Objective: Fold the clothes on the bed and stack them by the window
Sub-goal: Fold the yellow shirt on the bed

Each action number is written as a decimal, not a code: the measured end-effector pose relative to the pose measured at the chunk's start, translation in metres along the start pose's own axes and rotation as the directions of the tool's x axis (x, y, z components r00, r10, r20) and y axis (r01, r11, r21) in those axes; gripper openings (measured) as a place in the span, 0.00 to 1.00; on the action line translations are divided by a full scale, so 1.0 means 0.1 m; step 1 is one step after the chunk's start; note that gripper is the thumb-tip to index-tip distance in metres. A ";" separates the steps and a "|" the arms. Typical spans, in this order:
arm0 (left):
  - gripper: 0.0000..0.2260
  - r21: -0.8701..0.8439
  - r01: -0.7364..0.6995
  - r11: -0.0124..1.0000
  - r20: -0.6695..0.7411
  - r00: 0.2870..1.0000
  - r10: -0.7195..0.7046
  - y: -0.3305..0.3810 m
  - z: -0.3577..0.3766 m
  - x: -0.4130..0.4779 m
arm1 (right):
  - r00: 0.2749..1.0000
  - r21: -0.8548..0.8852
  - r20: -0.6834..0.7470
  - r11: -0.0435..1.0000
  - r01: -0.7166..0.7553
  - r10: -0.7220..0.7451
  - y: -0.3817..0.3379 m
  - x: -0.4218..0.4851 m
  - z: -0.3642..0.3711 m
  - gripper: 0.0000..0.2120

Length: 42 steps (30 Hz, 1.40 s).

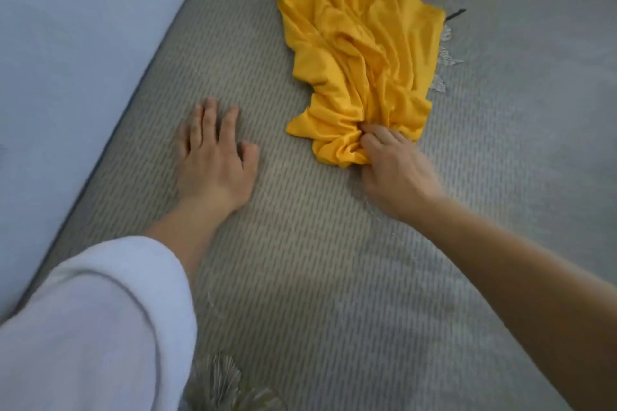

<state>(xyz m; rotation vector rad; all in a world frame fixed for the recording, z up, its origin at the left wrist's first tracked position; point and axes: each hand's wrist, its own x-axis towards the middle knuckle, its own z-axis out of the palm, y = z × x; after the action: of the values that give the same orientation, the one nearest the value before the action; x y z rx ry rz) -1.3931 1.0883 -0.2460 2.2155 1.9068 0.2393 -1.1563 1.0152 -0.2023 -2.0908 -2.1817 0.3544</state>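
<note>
- Head view showed a yellow garment (364, 53) lying crumpled on the bed (334, 294), well in from its left edge and toward the far side.
- Its near end was gripped in a bunch by the right hand (390, 160), fingers curled into the cloth.
- The left hand (213, 157) was pressed flat on the bed cover with fingers spread, between the garment and the left edge, holding nothing.
- A pull on that one fistful was judged likely to drag the garment as a twisted heap rather than spread it, so any fold made on it would come out uneven.
- A small dark thing (455, 14) was seen poking out from under the garment's far right side; it could be dragged along or caught in the cloth.
- Collar, sleeves and hem could not be told apart in the creases, nor the kind of garment.
- The right fingertips were buried in the fabric.
- No window, stack or other clothes were in view.
- The pale surface (66, 43) beyond the left edge could not be identified.
- Motion blur softened the white sleeve (93, 327).
</note>
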 end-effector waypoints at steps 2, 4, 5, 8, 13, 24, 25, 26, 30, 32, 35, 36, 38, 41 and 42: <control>0.26 0.017 -0.019 1.000 0.087 0.996 0.017 0.00 0.02 -0.09 | 0.998 0.036 0.021 0.998 -0.056 0.056 -0.04 -0.33 -0.01 0.19; 0.27 0.001 -0.057 0.998 0.149 0.987 0.056 0.05 0.06 -0.40 | 0.994 0.091 0.047 0.990 -0.106 0.102 -0.08 -0.62 -0.01 0.18; 0.28 -0.025 -0.082 0.996 0.174 0.981 0.086 0.10 0.08 -0.62 | 0.990 0.125 0.069 0.983 -0.131 0.123 -0.11 -0.77 -0.02 0.18; 0.30 -0.145 -0.111 0.983 0.310 0.939 0.151 0.30 0.06 -1.30 | 0.971 0.228 0.178 0.953 -0.198 0.159 -0.20 -1.26 -0.07 0.16; 0.42 -0.336 -0.019 0.942 0.527 0.825 0.205 0.68 -0.32 -2.22 | 0.884 0.205 0.425 0.930 -0.305 0.196 -0.50 -2.18 -0.20 0.14; 0.17 -0.483 -0.133 0.865 0.521 0.750 0.406 1.40 -1.22 -3.61 | 0.738 0.665 0.615 0.320 -0.674 0.276 -0.45 -3.68 -1.56 0.07; 0.12 -0.516 -0.143 0.845 0.467 0.779 0.418 1.52 -1.36 -3.64 | 0.740 0.694 0.620 0.258 -0.672 0.261 -0.39 -3.76 -1.77 0.07; 0.09 -0.553 -0.138 0.822 0.434 0.794 0.425 1.65 -1.51 -3.68 | 0.741 0.712 0.623 0.212 -0.670 0.250 -0.32 -3.84 -1.97 0.07; 0.09 -0.675 -0.043 0.737 0.386 0.831 0.402 2.20 -2.16 -3.71 | 0.794 0.788 0.545 0.157 -0.595 0.268 0.04 -4.14 -2.76 0.07; 0.09 -0.722 -0.017 0.692 0.312 0.885 0.347 2.48 -2.50 -3.68 | 0.821 0.816 0.486 0.181 -0.549 0.301 0.26 -4.29 -3.12 0.08; 0.11 -0.838 0.065 0.541 0.243 0.933 0.264 2.94 -3.02 -3.64 | 0.853 0.853 0.364 0.234 -0.467 0.375 0.61 -4.49 -3.63 0.09; 0.11 -0.858 0.069 0.509 0.217 0.947 0.237 3.08 -3.17 -3.64 | 0.862 0.866 0.305 0.259 -0.429 0.406 0.72 -4.55 -3.79 0.10; 0.12 -0.870 0.026 0.493 0.132 0.974 0.182 3.31 -3.41 -3.64 | 0.862 0.891 0.187 0.288 -0.351 0.472 0.92 -4.68 -4.10 0.11; 0.12 -0.843 -0.052 0.535 0.003 0.995 0.100 3.52 -3.69 -3.63 | 0.835 0.919 0.050 0.303 -0.254 0.549 1.20 -4.85 -4.47 0.11; 0.12 -0.840 -0.054 0.539 -0.019 0.997 0.071 3.56 -3.76 -3.63 | 0.823 0.918 0.010 0.321 -0.234 0.569 1.28 -4.89 -4.57 0.10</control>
<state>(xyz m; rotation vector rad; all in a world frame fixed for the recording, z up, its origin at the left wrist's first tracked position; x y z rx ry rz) -1.2045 0.6984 0.2147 1.5628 1.2359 0.9326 -0.9007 0.5776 0.2531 -1.7523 -0.8010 0.9058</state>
